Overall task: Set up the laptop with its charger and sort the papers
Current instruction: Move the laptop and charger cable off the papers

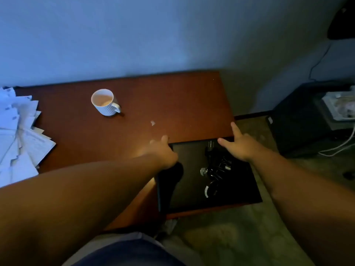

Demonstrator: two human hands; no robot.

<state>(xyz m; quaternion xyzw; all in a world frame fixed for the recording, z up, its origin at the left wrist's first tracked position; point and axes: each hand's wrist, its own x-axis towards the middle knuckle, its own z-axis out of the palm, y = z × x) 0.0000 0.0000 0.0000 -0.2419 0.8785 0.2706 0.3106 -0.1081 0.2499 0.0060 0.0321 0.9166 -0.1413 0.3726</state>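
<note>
White sheets make up the papers [18, 131], a loose, fanned heap at the far left end of the desk [172, 96], some hanging over its front edge. Further along the reddish-brown wooden top stands a pale ribbed mug [104, 103], upright, handle turned to the right, well apart from the heap. A small white scrap [153, 123] lies on the bare wood between the mug and the person's hands. Both bare forearms reach forward from the bottom of the view. The left hand [163, 150] is at the near left corner of the laptop [192, 181], fingers stretched forward and slightly apart over the wood, the heel of the hand at the dark lid's edge; whether the thumb is tucked beneath it I cannot tell. The laptop is closed and black, lying at the right end of the desk with its near part jutting past the desk edge. On its lid sits the charger [213, 169], a black tangle of cable with a plug and a pale glinting tip. The right hand [240, 143] is at the laptop's far right corner, fingers spread, one pointing up along the desk's right edge, another lying across the lid's far rim. Right of the desk, on the carpet, stands a dark box [294, 129] with white cables beside it
</note>
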